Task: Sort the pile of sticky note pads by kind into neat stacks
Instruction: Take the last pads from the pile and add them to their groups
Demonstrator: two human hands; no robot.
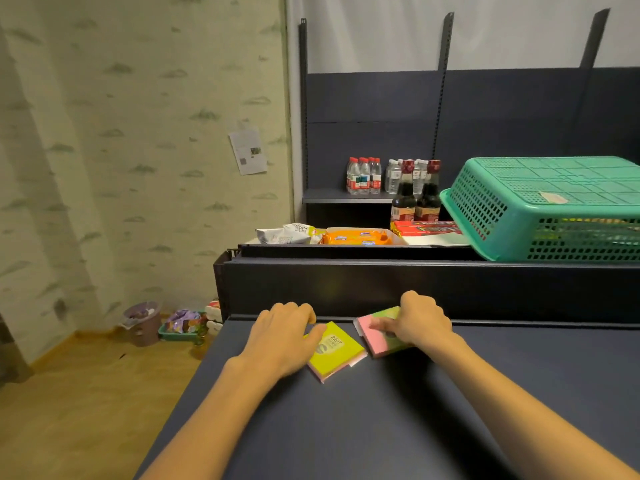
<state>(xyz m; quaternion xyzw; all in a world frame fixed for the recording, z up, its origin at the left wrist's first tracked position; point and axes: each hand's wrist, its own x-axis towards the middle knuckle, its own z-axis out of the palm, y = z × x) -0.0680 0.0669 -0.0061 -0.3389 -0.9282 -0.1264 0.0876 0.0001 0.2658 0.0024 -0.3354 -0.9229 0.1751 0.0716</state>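
Two sticky note pads lie on the dark blue table point(346, 427) near its far edge. The left pad point(336, 353) has a yellow-green top with a printed label and pink sheets below. My left hand point(284, 337) rests palm down on its left edge, fingers touching the top. The right pad point(375, 336) is pink with a green part showing, lying tilted. My right hand point(420, 323) covers its right half, with fingers curled over it and pressing on it. Part of that pad is hidden under the hand.
A dark raised ledge point(381, 289) runs right behind the pads. Beyond it are snack packs point(356, 237), sauce bottles point(415, 199), water bottles point(363, 174) and an upturned green basket point(547, 209). A bin point(142, 323) stands on the wooden floor at left.
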